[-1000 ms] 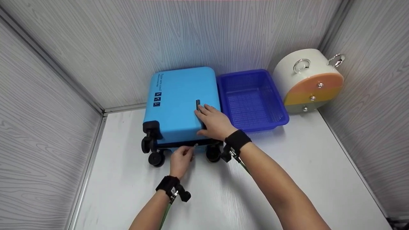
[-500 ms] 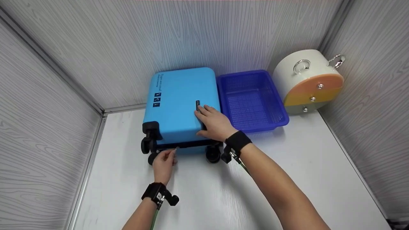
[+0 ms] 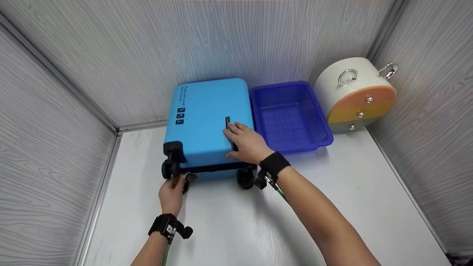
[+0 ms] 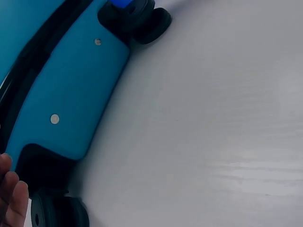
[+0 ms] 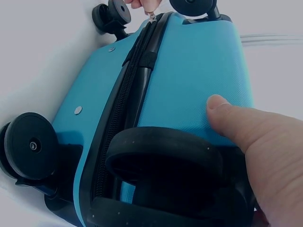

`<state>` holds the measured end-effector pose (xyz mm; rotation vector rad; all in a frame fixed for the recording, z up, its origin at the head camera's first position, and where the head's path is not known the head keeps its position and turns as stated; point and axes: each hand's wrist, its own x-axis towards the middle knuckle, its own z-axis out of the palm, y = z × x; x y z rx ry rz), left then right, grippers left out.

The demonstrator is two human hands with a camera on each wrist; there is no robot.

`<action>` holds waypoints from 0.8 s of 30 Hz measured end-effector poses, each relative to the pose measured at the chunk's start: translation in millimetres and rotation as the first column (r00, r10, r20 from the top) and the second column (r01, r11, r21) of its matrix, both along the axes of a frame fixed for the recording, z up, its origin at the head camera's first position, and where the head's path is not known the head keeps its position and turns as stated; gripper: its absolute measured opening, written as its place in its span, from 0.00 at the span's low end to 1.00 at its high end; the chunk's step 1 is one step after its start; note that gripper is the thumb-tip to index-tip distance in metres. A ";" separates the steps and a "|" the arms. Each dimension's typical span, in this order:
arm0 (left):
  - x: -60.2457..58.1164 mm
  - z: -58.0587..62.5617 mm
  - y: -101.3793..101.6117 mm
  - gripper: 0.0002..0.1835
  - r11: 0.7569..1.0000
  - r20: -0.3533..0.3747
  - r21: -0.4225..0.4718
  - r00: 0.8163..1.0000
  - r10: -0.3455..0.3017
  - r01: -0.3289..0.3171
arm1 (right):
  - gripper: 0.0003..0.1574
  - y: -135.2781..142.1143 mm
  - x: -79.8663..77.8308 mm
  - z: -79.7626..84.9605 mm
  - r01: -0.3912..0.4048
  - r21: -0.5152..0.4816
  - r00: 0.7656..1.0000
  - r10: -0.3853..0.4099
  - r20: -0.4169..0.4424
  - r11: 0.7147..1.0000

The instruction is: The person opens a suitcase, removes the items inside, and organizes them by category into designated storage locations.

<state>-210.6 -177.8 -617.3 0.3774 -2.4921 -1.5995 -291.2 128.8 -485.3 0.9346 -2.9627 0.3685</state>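
Observation:
A light blue hard-shell suitcase [image 3: 207, 105] lies flat, its wheeled end facing me. My left hand [image 3: 171, 197] pinches a small metal zipper pull [image 5: 152, 18] between the two left wheels, at the far end of the zipper [image 5: 116, 109] in the right wrist view. That zipper's teeth look joined along the wheeled side. My right hand [image 3: 249, 142] rests on the suitcase's top near its right front corner, fingers spread, beside a small dark label [image 3: 227, 122]. Only fingertips [image 4: 7, 189] of the left hand show in the left wrist view; the pull is hidden there.
Against the suitcase's right side stands a blue plastic basket [image 3: 328, 138]. A white round-topped box [image 3: 332, 81] with coloured drawers and ring handles is farther right. Black wheels [image 3: 245, 179] jut toward me over the white table [image 3: 229, 229]. Wood-grain panels [image 3: 111, 44] enclose the back and sides.
My left hand has slid leftward with the zipper pull, from near the right wheels to the left wheels. My right hand has stayed on the suitcase.

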 end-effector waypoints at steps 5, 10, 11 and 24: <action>0.7 1.0 -12.7 0.20 0.999 0.008 -0.042 0.999 0.032 -0.032 | 0.55 0.1 -0.3 -0.2 -0.014 -0.016 1.000 0.014 0.000 1.000; -8.3 1.2 -30.1 0.16 0.992 0.014 -0.092 0.997 0.082 -0.080 | 0.55 1.4 -1.0 -1.0 -0.008 -0.014 1.000 0.008 0.001 1.000; -12.2 2.0 -33.6 0.15 0.991 0.016 -0.102 0.996 0.088 -0.086 | 0.55 2.0 -1.3 -1.1 -0.004 -0.014 1.000 0.004 0.003 1.000; -63.5 34.9 -71.7 0.21 0.960 0.190 -0.276 0.982 0.006 0.047 | 0.55 0.5 -0.9 -1.4 -0.001 -0.029 1.000 0.002 0.018 1.000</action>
